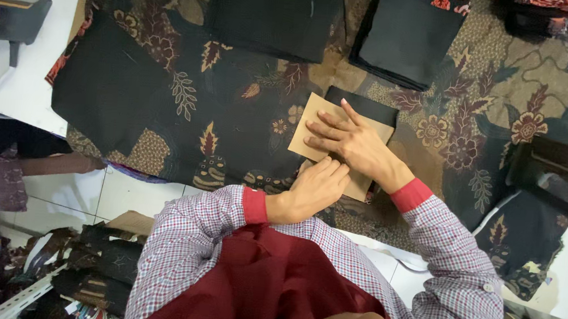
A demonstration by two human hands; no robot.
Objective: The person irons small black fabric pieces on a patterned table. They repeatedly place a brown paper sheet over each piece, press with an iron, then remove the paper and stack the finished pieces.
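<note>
Batik cloth (234,109) covers your table; your right hand (352,141), fingers spread, and left hand (319,185), fingers curled, press the cardboard template (313,125).

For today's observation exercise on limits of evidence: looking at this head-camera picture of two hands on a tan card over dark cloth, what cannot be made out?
- Head view: the middle of the tan card is covered by the right hand and left hand.
- The black fabric piece under the card shows only its top edge.
- The black fabric stacks are cut off by the top edge.
- The dark object at right is blurred, its kind unclear.
</note>
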